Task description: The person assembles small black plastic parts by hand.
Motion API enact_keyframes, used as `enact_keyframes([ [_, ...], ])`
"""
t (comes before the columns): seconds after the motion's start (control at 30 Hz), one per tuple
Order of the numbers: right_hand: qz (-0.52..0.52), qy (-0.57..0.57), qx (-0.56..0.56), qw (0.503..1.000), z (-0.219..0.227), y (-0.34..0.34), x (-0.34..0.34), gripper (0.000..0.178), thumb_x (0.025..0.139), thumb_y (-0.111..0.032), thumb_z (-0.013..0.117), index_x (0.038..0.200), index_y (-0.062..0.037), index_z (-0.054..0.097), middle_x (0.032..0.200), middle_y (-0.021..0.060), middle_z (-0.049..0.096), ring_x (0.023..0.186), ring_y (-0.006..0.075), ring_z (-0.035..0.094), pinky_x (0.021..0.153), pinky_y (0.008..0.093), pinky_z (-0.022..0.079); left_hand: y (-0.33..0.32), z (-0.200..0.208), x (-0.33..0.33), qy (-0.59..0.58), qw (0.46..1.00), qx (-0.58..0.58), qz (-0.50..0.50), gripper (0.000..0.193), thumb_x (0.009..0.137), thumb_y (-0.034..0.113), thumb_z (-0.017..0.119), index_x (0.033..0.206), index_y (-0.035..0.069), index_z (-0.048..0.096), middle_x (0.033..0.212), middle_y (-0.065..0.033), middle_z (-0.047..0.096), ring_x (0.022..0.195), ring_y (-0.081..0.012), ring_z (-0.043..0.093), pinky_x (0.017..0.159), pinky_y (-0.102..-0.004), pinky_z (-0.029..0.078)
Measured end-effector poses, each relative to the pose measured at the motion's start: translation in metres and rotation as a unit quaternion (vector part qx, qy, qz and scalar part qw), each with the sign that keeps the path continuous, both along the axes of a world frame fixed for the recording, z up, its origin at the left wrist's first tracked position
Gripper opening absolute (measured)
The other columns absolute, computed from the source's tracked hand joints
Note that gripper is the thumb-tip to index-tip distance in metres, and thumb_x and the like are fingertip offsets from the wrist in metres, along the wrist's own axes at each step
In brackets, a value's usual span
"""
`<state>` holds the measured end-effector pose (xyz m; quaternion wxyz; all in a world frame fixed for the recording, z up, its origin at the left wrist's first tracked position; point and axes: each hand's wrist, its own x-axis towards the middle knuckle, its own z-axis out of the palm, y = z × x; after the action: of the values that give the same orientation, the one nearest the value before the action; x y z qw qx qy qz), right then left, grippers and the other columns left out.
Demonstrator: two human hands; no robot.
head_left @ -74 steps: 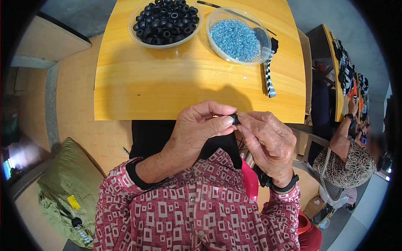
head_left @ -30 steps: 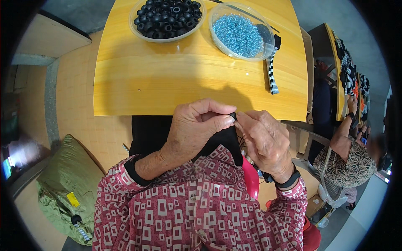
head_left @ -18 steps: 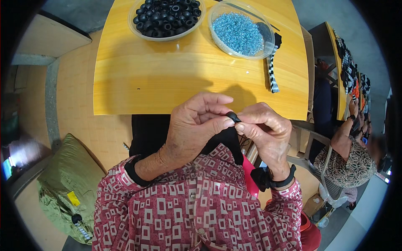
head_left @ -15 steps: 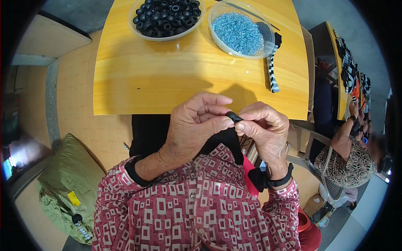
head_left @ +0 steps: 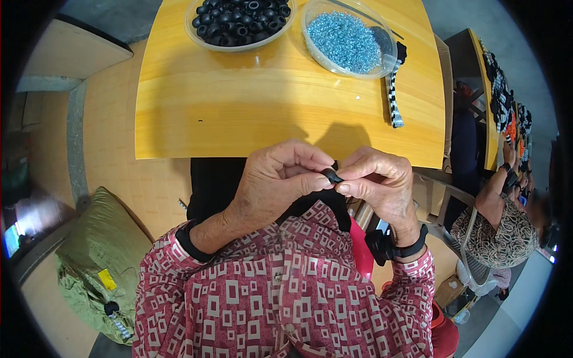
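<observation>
Just beyond the table's near edge, on my side, I hold a small black rounded piece (head_left: 332, 176) between the fingertips of both hands. The thumb and index finger of my left hand (head_left: 277, 174) pinch its left side. My right hand (head_left: 380, 184) grips its narrower right end with thumb and forefinger. It resembles the black hollow balls (head_left: 239, 22) piled in a clear round tub (head_left: 234, 48) at the far left of the table. Fingers cover part of the piece, so its full shape is hidden.
A second clear tub (head_left: 316, 55) holds small blue glassy beads (head_left: 343, 42). Beside it lies a black-and-white striped strip (head_left: 393, 98) on the yellow table (head_left: 227, 107). A green sack (head_left: 98, 244) stands on the floor at left; another person (head_left: 498, 230) sits at right.
The tubs and table sit slightly higher and further right in the picture. My hands still hold the black piece, and my right fingers have straightened a little around it.
</observation>
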<state>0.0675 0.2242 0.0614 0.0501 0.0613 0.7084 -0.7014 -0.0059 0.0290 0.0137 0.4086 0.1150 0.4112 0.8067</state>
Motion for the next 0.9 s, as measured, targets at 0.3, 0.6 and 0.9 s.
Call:
enact_keyframes([
  [0.3, -0.006, 0.101, 0.249, 0.963, 0.013, -0.019, 0.003, 0.012, 0.079, 0.0, 0.074, 0.091, 0.0008, 0.07, 0.083, 0.0103, 0.067, 0.072, 0.0184, 0.065, 0.064, 0.027, 0.052, -0.005, 0.011, -0.004, 0.102, 0.992, -0.076, 0.018, 0.028, 0.086, -0.008, 0.066, 0.112, -0.003, 0.056, 0.106, -0.0135, 0.068, 0.099, -0.0158, 0.066, 0.089, -0.0273, 0.054],
  [0.6, -0.019, 0.085, 0.173, 0.981, 0.008, -0.016, 0.001, 0.013, 0.081, 0.0, 0.073, 0.093, -0.0004, 0.069, 0.084, 0.0098, 0.068, 0.071, 0.0176, 0.065, 0.063, 0.0271, 0.051, -0.002, 0.011, 0.005, 0.227, 0.965, -0.086, 0.1, 0.022, 0.086, -0.003, 0.068, 0.107, -0.001, 0.063, 0.096, -0.0074, 0.071, 0.09, -0.0114, 0.068, 0.082, -0.0247, 0.056],
  [0.9, 0.006, 0.223, 0.326, 0.918, 0.013, -0.016, -0.001, 0.011, 0.079, -0.001, 0.074, 0.088, 0.0017, 0.069, 0.08, 0.0134, 0.067, 0.072, 0.0228, 0.068, 0.059, 0.0309, 0.053, -0.003, 0.006, 0.003, 0.218, 0.969, -0.07, 0.091, 0.014, 0.084, -0.004, 0.07, 0.097, -0.002, 0.069, 0.095, -0.0068, 0.072, 0.084, -0.0085, 0.066, 0.075, -0.022, 0.054],
])
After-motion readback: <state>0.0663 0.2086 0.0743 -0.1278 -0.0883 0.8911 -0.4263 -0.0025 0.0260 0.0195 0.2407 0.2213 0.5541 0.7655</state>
